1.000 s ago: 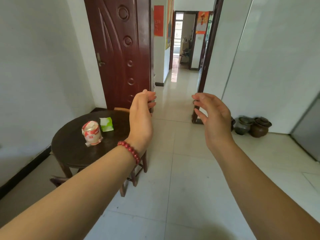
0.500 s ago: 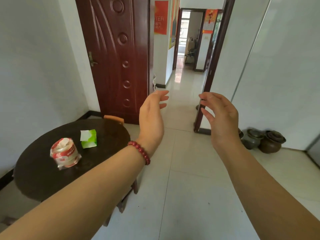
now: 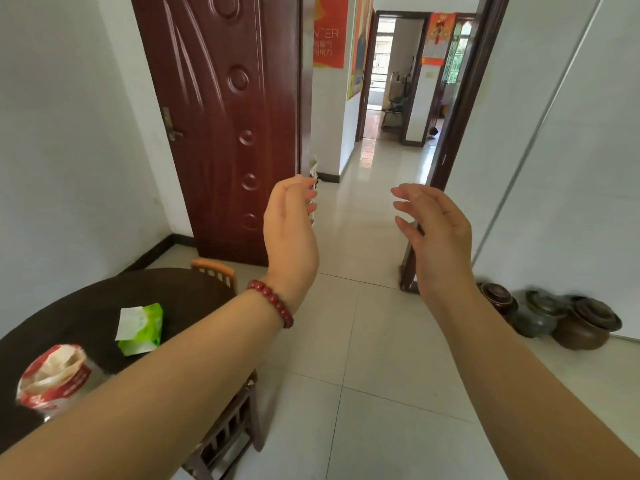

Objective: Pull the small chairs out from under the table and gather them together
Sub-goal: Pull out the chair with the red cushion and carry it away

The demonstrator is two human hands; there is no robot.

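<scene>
your left hand [image 3: 291,233] and right hand [image 3: 436,233] hang mid-frame, palms facing, fingers loosely curled and spread, holding nothing. at lower left the round dark wooden table [image 3: 86,306] is cut off by the frame edge and partly hidden by your left forearm. one small chair [image 3: 216,271], pale orange wood with a slatted back, shows only its top rail behind the table's far rim; a darker slatted chair [image 3: 228,431] juts from under the near edge, mostly hidden. on the tabletop lie a green tissue pack [image 3: 142,329] and a blurred red-and-white bag [image 3: 52,377]. three lidded glazed jars [image 3: 585,323] sit at right
</scene>
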